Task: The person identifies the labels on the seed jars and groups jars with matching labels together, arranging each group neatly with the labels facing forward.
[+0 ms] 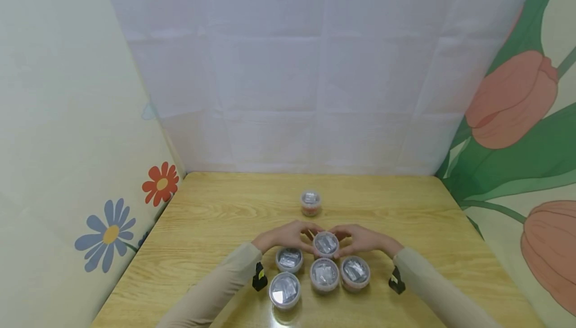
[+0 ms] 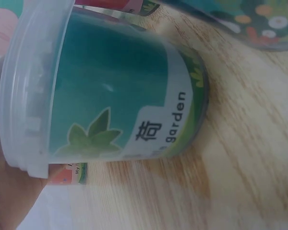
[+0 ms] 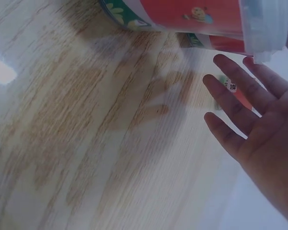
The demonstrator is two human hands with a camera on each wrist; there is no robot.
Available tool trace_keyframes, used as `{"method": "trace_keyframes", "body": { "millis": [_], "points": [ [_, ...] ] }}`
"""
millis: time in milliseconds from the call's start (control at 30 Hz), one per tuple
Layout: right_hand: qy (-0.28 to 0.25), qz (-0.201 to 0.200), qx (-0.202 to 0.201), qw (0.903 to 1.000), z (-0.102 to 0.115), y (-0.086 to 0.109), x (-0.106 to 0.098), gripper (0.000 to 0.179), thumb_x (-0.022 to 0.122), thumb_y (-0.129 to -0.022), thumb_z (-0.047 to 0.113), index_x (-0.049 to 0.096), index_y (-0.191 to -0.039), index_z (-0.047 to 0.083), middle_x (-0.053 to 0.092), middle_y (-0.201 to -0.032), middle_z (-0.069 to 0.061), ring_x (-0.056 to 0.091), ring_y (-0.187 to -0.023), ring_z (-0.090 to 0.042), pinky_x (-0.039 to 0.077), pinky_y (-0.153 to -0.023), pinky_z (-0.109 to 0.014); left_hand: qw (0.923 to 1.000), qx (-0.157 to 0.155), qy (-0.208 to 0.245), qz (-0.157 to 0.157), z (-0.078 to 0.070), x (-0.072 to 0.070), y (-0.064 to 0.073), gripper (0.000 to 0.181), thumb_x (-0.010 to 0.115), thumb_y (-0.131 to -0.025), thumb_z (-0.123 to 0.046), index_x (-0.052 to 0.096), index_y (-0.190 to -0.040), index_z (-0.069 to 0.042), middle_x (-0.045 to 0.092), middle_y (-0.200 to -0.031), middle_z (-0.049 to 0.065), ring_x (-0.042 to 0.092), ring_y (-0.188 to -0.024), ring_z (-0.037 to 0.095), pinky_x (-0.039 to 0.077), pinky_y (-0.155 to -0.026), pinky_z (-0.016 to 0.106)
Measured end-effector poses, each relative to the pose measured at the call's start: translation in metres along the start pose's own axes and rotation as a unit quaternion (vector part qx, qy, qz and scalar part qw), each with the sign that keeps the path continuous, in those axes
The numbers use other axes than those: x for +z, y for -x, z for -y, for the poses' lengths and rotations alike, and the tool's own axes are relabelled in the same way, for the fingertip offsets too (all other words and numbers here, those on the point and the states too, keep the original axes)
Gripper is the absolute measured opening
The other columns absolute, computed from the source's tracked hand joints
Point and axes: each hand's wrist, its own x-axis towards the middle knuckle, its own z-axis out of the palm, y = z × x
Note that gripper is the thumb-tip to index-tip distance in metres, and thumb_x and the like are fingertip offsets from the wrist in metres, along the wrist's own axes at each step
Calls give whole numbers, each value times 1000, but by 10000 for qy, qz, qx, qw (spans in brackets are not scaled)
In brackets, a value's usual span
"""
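In the head view my left hand (image 1: 291, 235) and right hand (image 1: 360, 238) curve round opposite sides of a lidded clear plastic tub (image 1: 326, 244), fingers on its far side and thumbs nearer me. Close below it stand a second lidded tub (image 1: 324, 274) and a third tub (image 1: 355, 272). Beside my left wrist are a tub with a green label (image 2: 110, 91) and a tub with a dotted floral label (image 2: 259, 19). In the right wrist view the outer fingers (image 3: 230, 103) of my right hand spread out, next to a red-labelled tub (image 3: 192, 14); the thumb is hidden.
One more lidded tub (image 1: 310, 203) stands alone farther back on the wooden table (image 1: 234, 193). A white cloth (image 1: 270, 78) hangs behind the table, with flower-patterned walls (image 1: 108, 235) at the sides. Black wrist cameras (image 1: 259, 277) sit under both forearms.
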Motion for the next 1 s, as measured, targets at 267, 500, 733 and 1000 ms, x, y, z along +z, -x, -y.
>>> {"method": "trace_keyframes", "body": {
  "millis": [267, 500, 733, 1000],
  "points": [
    [-30, -81, -73, 9999, 0, -1, 0, 53, 71, -82, 32, 51, -128, 14, 62, -116, 2, 58, -106, -20, 45, -93, -48, 10000, -36, -15, -56, -1, 1, 1, 61, 71, -78, -43, 50, -131, -23, 62, -114, -6, 58, -101, 5, 48, -86, 21],
    [36, -137, -117, 9998, -1, -1, -1, 54, 70, -82, 33, 51, -129, 14, 63, -116, 1, 59, -106, -19, 46, -93, -48, 10000, 5, -23, -84, 1, 0, 1, 60, 70, -79, -43, 49, -132, -23, 62, -115, -4, 58, -103, 8, 47, -87, 23],
    [118, -314, -159, 9993, 0, -1, -6, 54, 70, -82, 34, 51, -130, 16, 63, -117, 3, 59, -106, -19, 46, -92, -50, 9996, 148, -3, -255, 3, -3, 1, 61, 67, -81, -45, 47, -134, -24, 60, -119, -7, 57, -105, 8, 46, -89, 26],
    [28, -463, 102, 9989, 6, -2, -10, 55, 70, -81, 38, 50, -131, 23, 61, -119, 6, 57, -108, -18, 42, -94, -56, 9987, 229, 62, -455, 2, -5, 2, 64, 67, -82, -44, 43, -138, -25, 55, -127, -7, 55, -109, 12, 46, -92, 31]
  ]
}}
